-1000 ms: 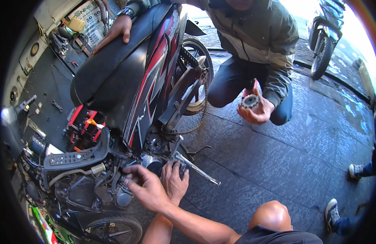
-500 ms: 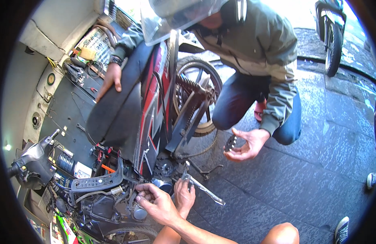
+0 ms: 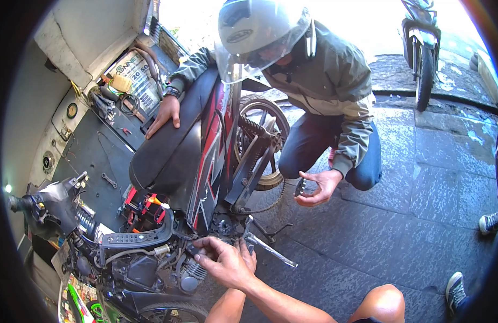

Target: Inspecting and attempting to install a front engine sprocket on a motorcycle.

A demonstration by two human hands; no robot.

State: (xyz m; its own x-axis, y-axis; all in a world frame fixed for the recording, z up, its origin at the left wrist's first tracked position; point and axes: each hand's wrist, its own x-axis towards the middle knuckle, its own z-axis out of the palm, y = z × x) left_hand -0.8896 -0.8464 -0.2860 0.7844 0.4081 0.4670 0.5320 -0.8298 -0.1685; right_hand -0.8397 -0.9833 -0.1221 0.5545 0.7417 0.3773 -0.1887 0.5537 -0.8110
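My forearms cross in front of the motorcycle's engine [image 3: 192, 273]. In front, my right hand [image 3: 227, 262] has thumb and fingertips pinched together at a small dark piece beside the engine; whether it is loose or part of the bike I cannot make out. Behind it, my left hand [image 3: 248, 257] reaches up by the metal kick lever [image 3: 270, 250], its fingers mostly covered by the right hand. The red and black motorcycle [image 3: 206, 177] has body covers off, baring frame and wiring. A helmeted person's hand [image 3: 321, 188] holds a small black, studded piece [image 3: 300, 186].
The helmeted person [image 3: 324, 81] crouches across the bike, other hand on its seat [image 3: 171, 134]. Tools, including a wrench [image 3: 109, 181], lie on a dark surface at left. Handlebar [image 3: 49, 207] juts out at lower left. Another motorcycle [image 3: 423, 54] and a shoe [image 3: 455, 293] are at right.
The view has shifted, bringing more of the helmet in. My right hand sits slightly farther right in the picture, still pinched, and covers more of my left hand.
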